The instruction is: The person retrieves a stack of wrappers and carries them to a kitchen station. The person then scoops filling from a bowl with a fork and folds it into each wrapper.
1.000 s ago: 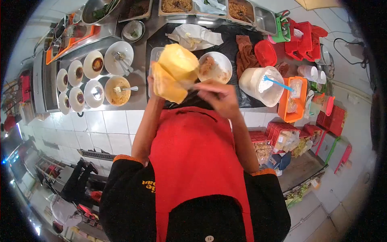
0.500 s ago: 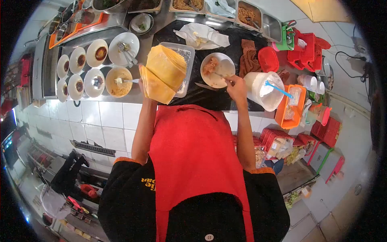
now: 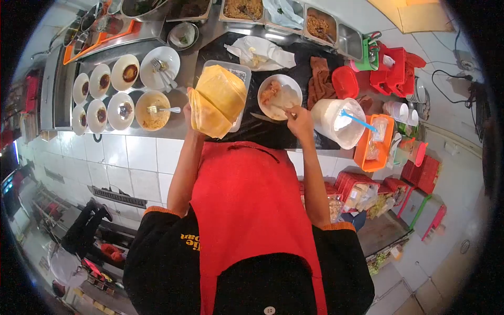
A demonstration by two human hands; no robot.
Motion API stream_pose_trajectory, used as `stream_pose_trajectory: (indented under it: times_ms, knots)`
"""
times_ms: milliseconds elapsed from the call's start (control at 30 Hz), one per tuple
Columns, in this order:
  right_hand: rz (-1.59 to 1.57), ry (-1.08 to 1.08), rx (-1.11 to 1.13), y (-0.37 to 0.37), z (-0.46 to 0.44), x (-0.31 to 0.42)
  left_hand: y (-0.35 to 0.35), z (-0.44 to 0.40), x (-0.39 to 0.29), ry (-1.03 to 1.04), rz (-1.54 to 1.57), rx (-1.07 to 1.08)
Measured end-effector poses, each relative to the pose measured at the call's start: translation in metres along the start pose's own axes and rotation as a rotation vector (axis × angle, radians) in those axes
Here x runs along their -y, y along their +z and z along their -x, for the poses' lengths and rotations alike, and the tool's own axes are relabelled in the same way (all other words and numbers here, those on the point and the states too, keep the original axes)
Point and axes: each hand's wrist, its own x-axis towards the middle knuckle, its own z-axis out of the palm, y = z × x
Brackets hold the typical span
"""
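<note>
My left hand [image 3: 188,114] is wrapped round a thick stack of yellow dough wrappers [image 3: 219,100], folded open like a book; most of its fingers are hidden beneath. My right hand [image 3: 299,122] is closed at the near rim of a white bowl [image 3: 296,93] that holds pinkish filling [image 3: 271,93]. Its fingers pinch a thin utensil reaching into the bowl; the tip is too blurred to make out. A knife [image 3: 261,117] lies on the black surface beside the bowl. Behind the wrappers sits a clear plastic container [image 3: 241,71].
Sauce bowls [image 3: 121,110] stand in rows at left, near a bowl with a fork [image 3: 152,123]. To the right are a white tub [image 3: 323,121] with a blue-handled tool, an orange basket [image 3: 370,164] and a brown cloth [image 3: 319,84]. Metal food trays [image 3: 349,42] line the back.
My right hand has shifted slightly left and lower at the bowl, and its utensil shows less clearly. The wrapper stack has turned a little in my left hand.
</note>
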Motion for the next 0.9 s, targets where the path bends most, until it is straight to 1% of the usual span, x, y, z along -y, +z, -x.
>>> stream_pose_trajectory:
  times_ms: [133, 200, 233, 300, 367, 433, 467, 500, 533, 600, 633, 667, 700, 733, 767, 800, 867, 900]
  knots:
    - [-0.017, 0.007, 0.000, -0.003, -0.002, 0.003, -0.022, -0.006, 0.001, 0.010, -0.050, 0.078]
    - [-0.037, -0.053, 0.057, -0.003, 0.001, 0.009, -0.016, -0.006, 0.000, -0.006, 0.010, 0.154]
    - [-0.036, -0.055, 0.058, -0.002, -0.001, 0.007, -0.012, -0.007, 0.001, -0.024, 0.072, 0.230]
    - [-0.114, -0.036, -0.030, 0.002, -0.004, -0.005, 0.004, -0.002, 0.001, -0.026, 0.058, 0.188]
    - [-0.067, -0.051, 0.005, 0.008, -0.005, -0.009, 0.021, 0.002, 0.002, -0.028, 0.044, 0.143]
    - [-0.025, -0.066, 0.038, 0.007, -0.003, -0.012, 0.033, 0.003, 0.001, -0.087, 0.097, 0.118]
    - [-0.028, -0.119, 0.079, -0.003, 0.001, -0.015, 0.037, 0.004, 0.000, -0.082, 0.097, 0.120]
    - [-0.029, -0.171, 0.122, -0.015, 0.005, -0.016, 0.040, 0.006, 0.000, -0.089, 0.094, 0.074]
    - [-0.030, -0.177, 0.123, -0.028, 0.008, -0.016, 0.042, 0.006, -0.001, -0.094, 0.088, 0.028]
    - [-0.235, -0.096, 0.218, -0.059, 0.009, 0.003, 0.024, -0.003, 0.005, -0.114, 0.091, 0.029]
    - [-0.244, -0.106, 0.226, -0.070, 0.011, 0.019, 0.017, -0.004, 0.006, -0.146, 0.093, 0.029]
    - [-0.365, -0.152, 0.173, -0.083, 0.014, 0.037, 0.025, -0.004, 0.005, -0.135, 0.086, 0.023]
    - [-0.485, -0.195, 0.117, -0.094, 0.015, 0.053, 0.041, -0.003, 0.007, -0.186, 0.120, 0.030]
    - [-0.491, -0.196, 0.117, -0.100, 0.015, 0.068, 0.050, -0.003, 0.010, -0.242, 0.156, 0.039]
    - [-0.533, -0.239, 0.062, -0.103, 0.017, 0.084, 0.047, -0.004, 0.017, -0.200, 0.114, 0.056]
    - [-0.571, -0.280, 0.003, -0.106, 0.019, 0.100, 0.057, -0.004, 0.019, -0.205, 0.112, 0.060]
    - [-0.574, -0.255, -0.020, -0.100, 0.015, 0.120, 0.088, 0.000, 0.018, -0.316, 0.147, 0.144]
    - [-0.555, -0.336, -0.068, -0.089, 0.010, 0.120, 0.093, -0.001, 0.018, -0.348, 0.183, 0.168]
